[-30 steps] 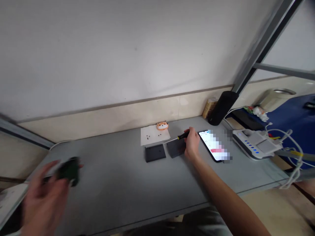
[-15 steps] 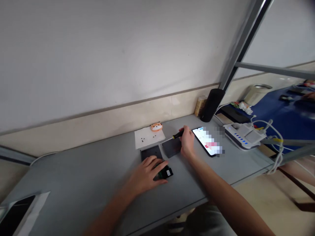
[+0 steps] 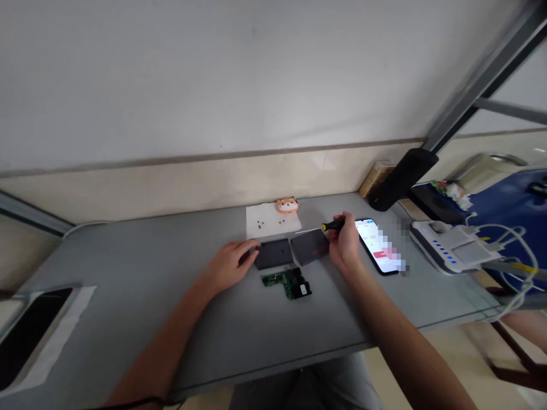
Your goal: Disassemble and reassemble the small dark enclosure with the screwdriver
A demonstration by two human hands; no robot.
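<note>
My left hand point(image 3: 231, 266) has its fingers and thumb closed on the left edge of a shallow black case half point(image 3: 274, 254) that lies on the desk. My right hand point(image 3: 345, 242) grips a screwdriver point(image 3: 333, 225) by its black and yellow handle, the thin shaft pointing left. Under that shaft, beside the case half, lies a flat dark panel point(image 3: 310, 247). A green circuit board point(image 3: 284, 279) with a black part at its right end rests in front of both pieces. Several small dark screws point(image 3: 260, 224) are spread on a white paper point(image 3: 252, 215) behind.
An orange animal-faced item point(image 3: 288, 205) sits on the paper. To the right are a lit phone point(image 3: 376, 247), a black cylinder point(image 3: 401, 179) and a white power strip point(image 3: 448, 247) with cables. A dark-screened device point(image 3: 36, 324) lies at the left. The wall point(image 3: 213, 188) bounds the desk behind.
My left hand has moved off the circuit board, leftward and back to the case half's left edge, uncovering the board. My right hand keeps the screwdriver. The view has shifted.
</note>
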